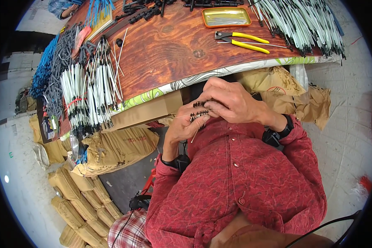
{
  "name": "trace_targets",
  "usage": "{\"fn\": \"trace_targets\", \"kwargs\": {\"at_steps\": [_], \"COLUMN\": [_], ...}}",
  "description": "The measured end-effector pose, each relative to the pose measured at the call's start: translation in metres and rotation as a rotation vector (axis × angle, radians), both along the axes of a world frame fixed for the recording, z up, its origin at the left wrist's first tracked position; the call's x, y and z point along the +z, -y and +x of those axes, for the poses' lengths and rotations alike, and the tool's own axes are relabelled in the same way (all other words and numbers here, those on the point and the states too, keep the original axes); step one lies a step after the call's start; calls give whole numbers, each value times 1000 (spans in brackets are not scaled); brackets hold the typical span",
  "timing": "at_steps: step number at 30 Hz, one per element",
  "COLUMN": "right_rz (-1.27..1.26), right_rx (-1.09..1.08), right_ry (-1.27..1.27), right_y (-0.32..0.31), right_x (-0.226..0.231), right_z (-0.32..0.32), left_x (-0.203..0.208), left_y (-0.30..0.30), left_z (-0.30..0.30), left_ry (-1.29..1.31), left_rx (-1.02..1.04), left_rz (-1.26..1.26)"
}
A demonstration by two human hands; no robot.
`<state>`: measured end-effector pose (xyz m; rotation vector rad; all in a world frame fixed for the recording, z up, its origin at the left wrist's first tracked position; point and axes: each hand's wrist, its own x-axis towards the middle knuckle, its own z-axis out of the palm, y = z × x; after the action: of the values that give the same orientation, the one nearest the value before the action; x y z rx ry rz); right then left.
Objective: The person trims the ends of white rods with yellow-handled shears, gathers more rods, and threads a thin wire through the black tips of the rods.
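My red shirt is nearest, and just past it my left hand and right hand, curled nearly closed, pinch small black bits and thin sticks that might fall off the surface's near side if my grip slips.

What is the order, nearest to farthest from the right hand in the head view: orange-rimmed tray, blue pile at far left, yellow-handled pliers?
From the right hand:
1. Yellow-handled pliers, ahead on the table.
2. Orange-rimmed tray, just beyond the pliers.
3. Blue pile, at far left.
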<state>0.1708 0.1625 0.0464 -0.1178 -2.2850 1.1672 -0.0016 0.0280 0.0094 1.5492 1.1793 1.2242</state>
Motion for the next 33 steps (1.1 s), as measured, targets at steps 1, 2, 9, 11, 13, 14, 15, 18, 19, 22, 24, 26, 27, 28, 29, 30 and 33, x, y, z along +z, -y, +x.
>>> {"fn": "trace_targets", "kwargs": {"at_steps": [1,2,9,11,13,14,15,18,19,22,24,26,27,28,29,30,33], "right_rz": [-24,-25,60,104,192,191,217,267,250,215,229,235,235,235,235,235,80], "right_rx": [10,10,-51,-53,-58,-58,-57,-55,-61,-74,-63,-57,-50,-44,-39,-39,-27], "right_ry": [-2,-2,18,19,21,21,19,17,2,-27,-11,-2,-7,-13,-18,-18,-44], "right_y": [0,0,4,4,3,3,3,3,4,5,4,3,3,3,3,3,4], "right_x": [0,0,3,3,4,4,4,4,4,4,2,1,2,2,3,2,-3], "right_z": [0,0,-2,-2,-2,-2,-2,-2,-3,-4,-3,-3,-3,-4,-4,-4,-5], "left_x": [1,1,-2,-3,-3,-3,-3,1,2,1,1,0,0,0,1,2,2], "left_y": [0,-1,0,0,0,0,0,0,0,-1,-1,-2,-2,-2,-2,-3,-5], "left_z": [1,1,-1,-2,0,1,2,0,-1,-3,-3,-1,0,-1,-2,-2,-4], "left_ry": [0,1,0,0,2,3,4,5,6,-1,-3,-14,-19,-19,-26,-34,-4], "left_rx": [9,19,3,-7,3,12,21,-14,-32,-42,-45,-34,-29,-29,-38,-46,-69], "left_rz": [15,29,-16,-19,-21,-23,-24,-54,-69,-79,-84,-44,-24,-24,-23,-22,-19]}}
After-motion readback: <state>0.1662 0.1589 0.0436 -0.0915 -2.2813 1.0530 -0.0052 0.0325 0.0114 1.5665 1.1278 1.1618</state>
